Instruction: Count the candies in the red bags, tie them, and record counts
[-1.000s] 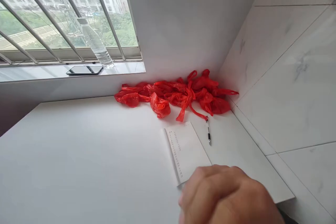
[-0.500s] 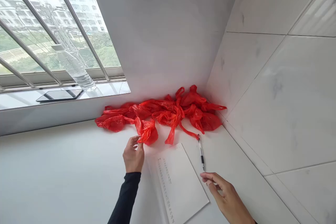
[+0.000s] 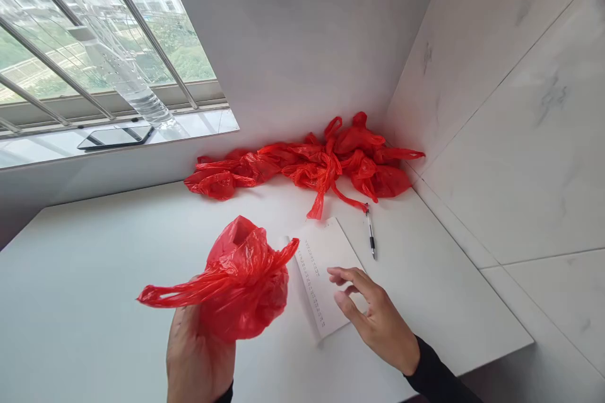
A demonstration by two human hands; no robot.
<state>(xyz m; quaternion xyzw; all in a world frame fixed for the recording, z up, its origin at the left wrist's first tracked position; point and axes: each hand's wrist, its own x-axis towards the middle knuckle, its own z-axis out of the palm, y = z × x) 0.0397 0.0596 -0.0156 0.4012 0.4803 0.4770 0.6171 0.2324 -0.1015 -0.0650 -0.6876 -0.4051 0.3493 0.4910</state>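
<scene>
Red plastic bag [image 3: 250, 296], crinkled, glossy, gripped by the left hand [image 3: 196, 352]; right hand [image 3: 378, 318] spread, loosely curved.

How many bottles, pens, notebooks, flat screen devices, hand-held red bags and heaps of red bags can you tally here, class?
Bottle: 1
Pen: 1
Notebook: 1
Flat screen device: 1
Red bag in the left hand: 1
Heap of red bags: 1 (separate bags cannot be counted)
Total: 6

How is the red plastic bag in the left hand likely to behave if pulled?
The red plastic bag is probably floppy: its thin-looking film is crumpled. It seems light, as the left hand alone supports it. Its glossy sheen suggests slipperiness.
</scene>
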